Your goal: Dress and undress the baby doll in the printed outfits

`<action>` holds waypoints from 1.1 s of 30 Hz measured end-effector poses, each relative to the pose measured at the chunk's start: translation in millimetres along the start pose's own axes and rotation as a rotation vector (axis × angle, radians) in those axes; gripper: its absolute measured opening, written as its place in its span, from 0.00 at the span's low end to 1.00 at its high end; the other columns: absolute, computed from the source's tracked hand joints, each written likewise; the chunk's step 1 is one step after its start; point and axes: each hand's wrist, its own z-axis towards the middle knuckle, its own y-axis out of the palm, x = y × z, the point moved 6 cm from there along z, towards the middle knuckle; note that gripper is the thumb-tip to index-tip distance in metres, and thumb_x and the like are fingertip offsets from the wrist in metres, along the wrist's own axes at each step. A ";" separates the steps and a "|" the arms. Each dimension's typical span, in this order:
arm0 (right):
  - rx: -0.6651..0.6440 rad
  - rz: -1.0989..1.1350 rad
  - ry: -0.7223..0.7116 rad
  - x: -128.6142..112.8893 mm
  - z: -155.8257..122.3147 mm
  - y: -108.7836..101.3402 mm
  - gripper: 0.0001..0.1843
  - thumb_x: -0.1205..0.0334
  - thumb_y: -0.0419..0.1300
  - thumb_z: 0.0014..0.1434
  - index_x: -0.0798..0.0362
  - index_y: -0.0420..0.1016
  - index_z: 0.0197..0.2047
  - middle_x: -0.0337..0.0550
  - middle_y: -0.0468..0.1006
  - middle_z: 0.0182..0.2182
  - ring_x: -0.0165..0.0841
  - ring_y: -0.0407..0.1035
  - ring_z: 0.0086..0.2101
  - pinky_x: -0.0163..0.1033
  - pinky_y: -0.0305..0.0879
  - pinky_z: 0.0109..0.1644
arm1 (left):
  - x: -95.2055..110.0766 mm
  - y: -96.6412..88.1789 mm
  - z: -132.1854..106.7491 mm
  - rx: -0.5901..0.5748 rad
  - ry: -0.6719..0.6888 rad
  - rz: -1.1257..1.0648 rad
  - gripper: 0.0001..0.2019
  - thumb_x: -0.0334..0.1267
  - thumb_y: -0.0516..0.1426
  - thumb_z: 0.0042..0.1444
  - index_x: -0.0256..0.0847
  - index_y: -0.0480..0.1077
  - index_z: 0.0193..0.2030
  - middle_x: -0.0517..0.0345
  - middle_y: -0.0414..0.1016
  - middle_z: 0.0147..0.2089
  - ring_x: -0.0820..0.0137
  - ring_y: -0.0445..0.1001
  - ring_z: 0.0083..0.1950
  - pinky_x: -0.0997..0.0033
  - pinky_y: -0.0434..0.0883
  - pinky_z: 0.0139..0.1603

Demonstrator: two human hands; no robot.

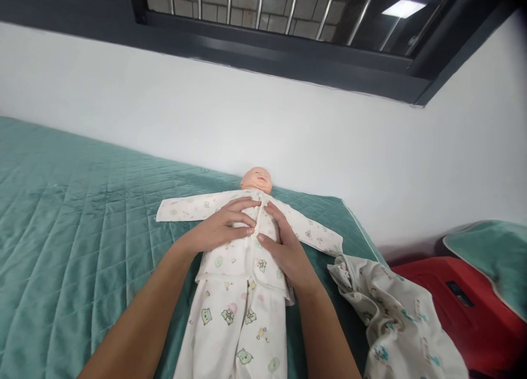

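Here, the printed top (pixel 226 258) lies face up on the green quilted cover (pixel 82 242), close to the wall (pixel 206 116), with its sleeves spread out to both sides and a doll's head (pixel 257 180) showing above its collar. The left hand (pixel 228 221) rests open across the chest of the top, fingers a little spread, the thumb near what looks like a small button (pixel 256 233) on the front edge. The right hand (pixel 288 250) is open too, its forefinger and thumb set apart on the other side of the front opening; neither hand appears to be gripping the cloth. The work in hand seems to be lining up and smoothing the front, and it is best done with a light touch: let the left palm steady the near panel while the right fingertips bring the two edges level from collar to hem. Any button is easier to handle with one thumb behind the cloth and no sideways tug, since pulling could skew the placket or drag the body round. The hem overlaps the printed trousers (pixel 230 329), so it should be kept flat there. The right sleeve end meets the crumpled printed cloth (pixel 403 318), which might snag if shifted.
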 end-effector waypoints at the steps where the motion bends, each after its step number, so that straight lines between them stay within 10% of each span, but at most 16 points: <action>1: -0.007 -0.009 0.000 0.3 1.0 0.3 0.31 0.55 0.65 0.57 0.38 0.64 0.63 0.35 0.52 0.70 0.38 0.45 0.69 0.52 0.43 0.72 | -0.7 0.0 0.2 -0.004 0.005 -0.005 0.09 0.47 0.57 0.61 0.50 0.77 0.43 0.64 0.57 0.71 0.62 0.47 0.75 0.57 0.49 0.74; 33: 0.095 -0.041 -0.038 -3.4 6.4 1.3 0.24 0.57 0.67 0.54 0.41 0.70 0.55 0.39 0.62 0.65 0.40 0.54 0.66 0.52 0.49 0.70 | -12.7 2.4 1.6 0.037 0.030 -0.037 0.09 0.48 0.61 0.58 0.54 0.79 0.44 0.66 0.60 0.70 0.62 0.49 0.74 0.55 0.52 0.73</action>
